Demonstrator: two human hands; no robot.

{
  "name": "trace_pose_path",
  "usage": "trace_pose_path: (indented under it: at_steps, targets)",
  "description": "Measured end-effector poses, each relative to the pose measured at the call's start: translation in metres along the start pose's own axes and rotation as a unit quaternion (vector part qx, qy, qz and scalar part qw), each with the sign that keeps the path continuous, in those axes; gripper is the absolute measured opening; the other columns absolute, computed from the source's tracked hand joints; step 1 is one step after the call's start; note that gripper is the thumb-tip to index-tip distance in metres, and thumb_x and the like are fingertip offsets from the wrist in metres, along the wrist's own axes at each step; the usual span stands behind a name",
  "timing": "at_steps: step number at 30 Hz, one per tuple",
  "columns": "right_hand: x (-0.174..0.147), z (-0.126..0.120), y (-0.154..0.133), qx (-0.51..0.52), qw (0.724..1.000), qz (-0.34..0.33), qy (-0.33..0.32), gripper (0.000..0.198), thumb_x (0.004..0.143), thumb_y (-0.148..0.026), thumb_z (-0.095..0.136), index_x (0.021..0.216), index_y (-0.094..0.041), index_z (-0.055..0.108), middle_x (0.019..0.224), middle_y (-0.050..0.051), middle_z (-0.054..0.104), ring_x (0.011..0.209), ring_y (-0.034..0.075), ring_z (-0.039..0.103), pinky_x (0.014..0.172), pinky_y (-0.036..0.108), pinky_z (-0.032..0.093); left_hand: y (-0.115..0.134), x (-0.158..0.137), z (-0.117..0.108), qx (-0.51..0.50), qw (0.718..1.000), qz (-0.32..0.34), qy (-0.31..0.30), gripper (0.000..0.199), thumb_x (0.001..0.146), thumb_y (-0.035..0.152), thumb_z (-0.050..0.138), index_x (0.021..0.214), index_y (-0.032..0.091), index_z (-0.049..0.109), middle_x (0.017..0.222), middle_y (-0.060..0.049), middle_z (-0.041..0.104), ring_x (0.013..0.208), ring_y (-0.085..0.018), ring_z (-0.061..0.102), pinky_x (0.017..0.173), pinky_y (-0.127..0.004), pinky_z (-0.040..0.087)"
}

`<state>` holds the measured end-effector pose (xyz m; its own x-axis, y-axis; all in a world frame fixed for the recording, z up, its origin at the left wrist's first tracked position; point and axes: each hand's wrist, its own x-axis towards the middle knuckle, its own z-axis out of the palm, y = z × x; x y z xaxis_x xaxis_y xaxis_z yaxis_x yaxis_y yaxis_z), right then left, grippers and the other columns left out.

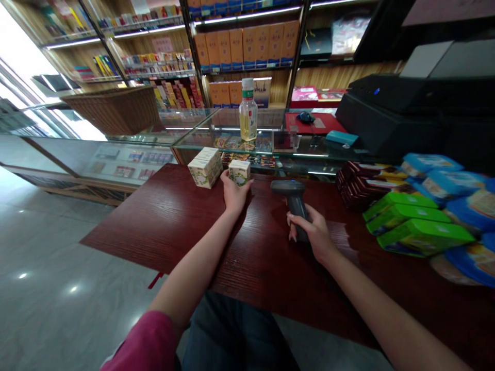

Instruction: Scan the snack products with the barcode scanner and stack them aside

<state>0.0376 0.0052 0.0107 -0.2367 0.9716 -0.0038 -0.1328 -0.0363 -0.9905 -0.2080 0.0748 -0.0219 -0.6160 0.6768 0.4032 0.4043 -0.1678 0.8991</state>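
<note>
My left hand (pixel 235 196) is closed round a small white box with a green leafy print (pixel 240 170), thumb on one side and fingers on the other. Just left of it, a block of several matching boxes (pixel 206 167) stands on the dark red wooden table (pixel 166 221). A black barcode scanner (pixel 294 198) is upright in my right hand (pixel 311 232), its head turned left toward the small box. The fingers wrap round the scanner's handle.
At right lie green packs (pixel 417 226), blue packs (pixel 436 175) and dark red packs (pixel 359 185). Behind the table is a glass counter with a bottle of yellowish liquid (pixel 248 116) and a mouse (pixel 305 117). A wicker basket (pixel 116 108) sits far left; stocked shelves line the back.
</note>
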Motion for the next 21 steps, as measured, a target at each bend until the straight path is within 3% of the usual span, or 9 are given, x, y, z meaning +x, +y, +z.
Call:
trace_pose_path:
  at_steps: [5, 10, 15, 18, 21]
  targets:
    - [-0.001, 0.000, -0.002, 0.016, 1.000, 0.005, 0.004, 0.036, 0.071, -0.044, 0.085, 0.086, -0.020, 0.063, 0.060, -0.004, 0.063, 0.038, 0.011, 0.052, 0.042, 0.027, 0.049, -0.002, 0.008, 0.000, 0.057, 0.997, -0.001, 0.051, 0.065, 0.069, 0.022, 0.092, 0.120, 0.020, 0.051, 0.129, -0.014, 0.062, 0.132, -0.032, 0.060, 0.115, -0.050, 0.047]
    - [-0.002, 0.002, -0.009, 0.011, 1.000, 0.025, 0.004, 0.039, 0.069, -0.045, 0.087, 0.085, -0.020, 0.062, 0.058, -0.004, 0.062, 0.039, 0.011, 0.053, 0.041, 0.026, 0.047, 0.012, 0.016, 0.013, 0.036, 0.989, -0.086, 0.113, 0.067, 0.075, 0.012, 0.086, 0.131, 0.019, 0.050, 0.145, -0.021, 0.054, 0.146, -0.035, 0.050, 0.121, -0.052, 0.040]
    - [0.000, 0.001, -0.007, 0.039, 0.999, 0.030, 0.020, 0.044, 0.065, -0.046, 0.088, 0.089, -0.019, 0.062, 0.063, -0.004, 0.063, 0.039, 0.010, 0.051, 0.040, 0.025, 0.047, 0.033, 0.031, 0.033, 0.015, 0.962, -0.174, 0.211, 0.062, 0.080, 0.006, 0.083, 0.132, 0.017, 0.050, 0.147, -0.020, 0.058, 0.144, -0.030, 0.055, 0.121, -0.043, 0.043]
    - [0.002, 0.000, -0.003, 0.051, 0.998, 0.031, 0.030, 0.043, 0.066, -0.044, 0.088, 0.090, -0.019, 0.064, 0.065, -0.004, 0.063, 0.040, 0.009, 0.052, 0.039, 0.024, 0.047, 0.039, 0.037, 0.038, 0.029, 0.952, -0.195, 0.236, 0.060, 0.080, 0.006, 0.083, 0.132, 0.013, 0.054, 0.145, -0.022, 0.057, 0.144, -0.030, 0.055, 0.120, -0.039, 0.045]
    - [0.002, 0.001, -0.003, 0.054, 0.997, 0.033, 0.033, 0.039, 0.066, -0.043, 0.087, 0.085, -0.018, 0.063, 0.064, -0.004, 0.063, 0.039, 0.009, 0.052, 0.038, 0.024, 0.046, 0.040, 0.039, 0.043, 0.056, 0.942, -0.209, 0.257, 0.058, 0.083, 0.013, 0.083, 0.135, 0.016, 0.057, 0.149, -0.022, 0.051, 0.143, -0.034, 0.055, 0.118, -0.044, 0.047]
